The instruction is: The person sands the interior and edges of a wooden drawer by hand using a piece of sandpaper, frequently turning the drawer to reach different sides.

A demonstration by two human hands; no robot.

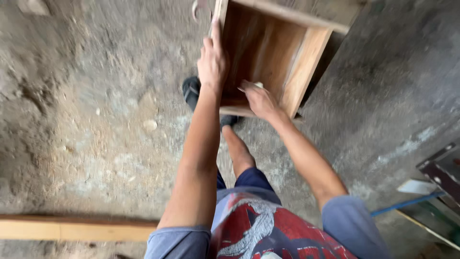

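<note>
An open wooden box (pixel 306 62) with plank sides stands on the dusty concrete floor in front of me. My left hand (pixel 212 60) lies flat along the box's left side board, fingers stretched upward. My right hand (pixel 258 98) reaches inside the box near its lower edge, fingers closed on a small pale object (pixel 258 85) that is mostly hidden. My foot in a dark shoe (pixel 191 91) rests just left of and below the box.
A long wooden plank (pixel 72 229) lies across the floor at lower left. Metal parts, a white piece (pixel 416 187) and a blue rod (pixel 407 204) sit at the right edge. A metal ring (pixel 197 9) shows at the top by the box.
</note>
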